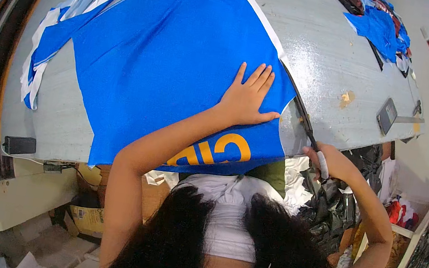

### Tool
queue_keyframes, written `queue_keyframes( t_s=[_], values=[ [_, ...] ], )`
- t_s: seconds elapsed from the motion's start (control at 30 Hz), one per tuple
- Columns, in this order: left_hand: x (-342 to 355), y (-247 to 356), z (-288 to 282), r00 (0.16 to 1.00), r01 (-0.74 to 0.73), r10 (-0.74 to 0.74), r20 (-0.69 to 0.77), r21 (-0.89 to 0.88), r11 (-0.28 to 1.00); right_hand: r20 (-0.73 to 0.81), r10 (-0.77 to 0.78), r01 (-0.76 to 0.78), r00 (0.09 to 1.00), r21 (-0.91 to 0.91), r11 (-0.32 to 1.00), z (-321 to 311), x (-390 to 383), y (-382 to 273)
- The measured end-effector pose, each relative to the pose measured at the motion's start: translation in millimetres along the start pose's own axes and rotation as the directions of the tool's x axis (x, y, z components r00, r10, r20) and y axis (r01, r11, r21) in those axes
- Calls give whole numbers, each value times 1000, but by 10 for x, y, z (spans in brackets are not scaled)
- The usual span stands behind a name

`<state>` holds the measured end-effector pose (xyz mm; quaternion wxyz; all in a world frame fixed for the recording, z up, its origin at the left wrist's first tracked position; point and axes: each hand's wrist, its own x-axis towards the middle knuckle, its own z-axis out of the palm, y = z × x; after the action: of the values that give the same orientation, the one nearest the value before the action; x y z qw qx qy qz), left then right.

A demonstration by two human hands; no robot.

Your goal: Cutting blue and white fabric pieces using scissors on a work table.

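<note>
A large blue fabric panel (153, 62) lies across the table, with yellow printing near its front edge and a white strip along its far right edge. My left hand (248, 97) presses flat on it, fingers spread. My right hand (331, 161) is wrapped round the pale handle of a pair of long dark scissors (301, 109). The blades point away to the far left and meet the fabric's right edge where the white strip ends. Whether the blades are apart is hard to make out.
Blue and white fabric scraps (68, 27) lie at the table's left. A pile of blue and dark cloth (380, 28) sits far right, and a small grey device (387, 115) stands nearer. A black box (19, 145) rests at the left corner. Black plastic bags (326, 208) fill the space below the right edge.
</note>
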<state>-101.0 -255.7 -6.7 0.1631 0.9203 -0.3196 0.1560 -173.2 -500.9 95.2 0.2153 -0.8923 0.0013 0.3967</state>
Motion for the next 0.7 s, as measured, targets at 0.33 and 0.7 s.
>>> queue_keyframes(
  t_s=[0.33,0.7],
  values=[
    [1,-5,-6,1000,1,-1,0,-12,1000,-65,-114,112,991,-45,993,-10,231,7],
    [-1,-15,14,1000,-12,12,-29,-7,1000,1,-88,88,996,-74,993,-186,300,-191]
  ],
)
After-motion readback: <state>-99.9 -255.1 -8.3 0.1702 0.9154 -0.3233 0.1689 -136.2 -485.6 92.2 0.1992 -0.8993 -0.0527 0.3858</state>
